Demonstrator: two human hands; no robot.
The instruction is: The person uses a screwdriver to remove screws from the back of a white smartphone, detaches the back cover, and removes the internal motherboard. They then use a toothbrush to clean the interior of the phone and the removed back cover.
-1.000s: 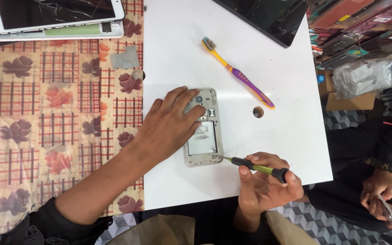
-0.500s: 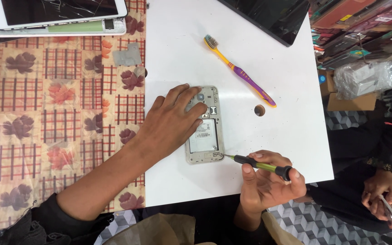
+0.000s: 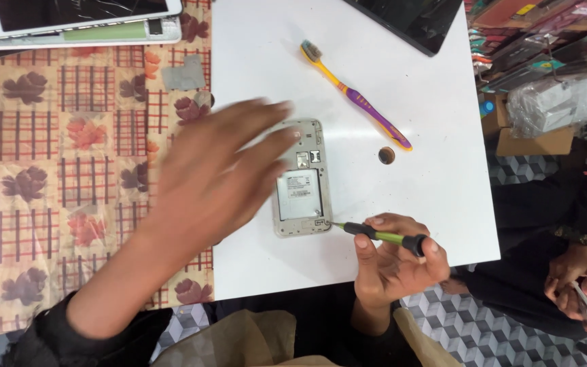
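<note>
With its back cover off, opened silver-framed phone (image 3: 301, 178) lying flat on white board (image 3: 259, 68), near the board's front-left part, long axis running away from the body, top end farthest off, inner face up. Likely light and stiff, though fragile where the bare insides and small parts show; best taken by the long metal side edges, not by the exposed middle. Black-and-green precision screwdriver (image 3: 378, 236) pinched in right hand (image 3: 395, 261), thumb and fingers closed round the handle, cap end toward the index finger. Shaft lying nearly level, long axis left to right, tip pointing left and touching the phone's lower right corner. Slim, hard, probably apt to slip off a tiny screw head. Left hand (image 3: 219, 170) blurred, fingers spread and slightly parted, empty, hovering over the phone's left edge; contact cannot be told. Yellow-and-purple toothbrush (image 3: 354, 95) resting diagonally farther back, small dark ring (image 3: 386, 155) beside its handle end. Patterned cloth (image 3: 69, 204) covering the table to the left.
</note>
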